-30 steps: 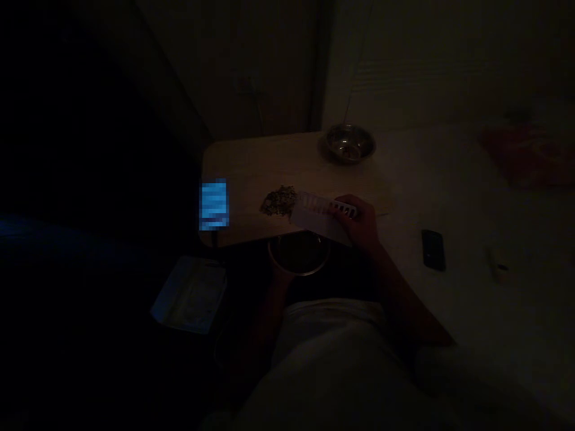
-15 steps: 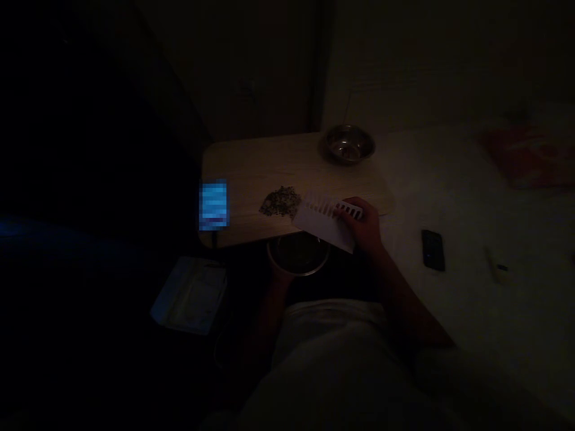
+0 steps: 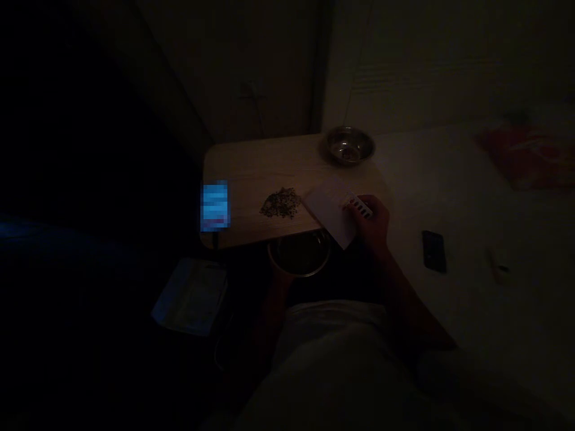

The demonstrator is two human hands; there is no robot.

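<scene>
"Our right hand (image 3: pixel 372 222) pinches the white slotted scraper (image 3: pixel 330 209); which way is the dark pile (image 3: pixel 281 203) from it?"

"Left, on the table (image 3: pixel 242 167), just beside the scraper's left edge; its long axis slants from far left to near right."

"Which hand is nearer the pile?"

"Our right, it seems; our left hand (image 3: pixel 283 281) is at the bowl (image 3: pixel 308 275) by the table's near edge, grip too dark to tell."
</scene>
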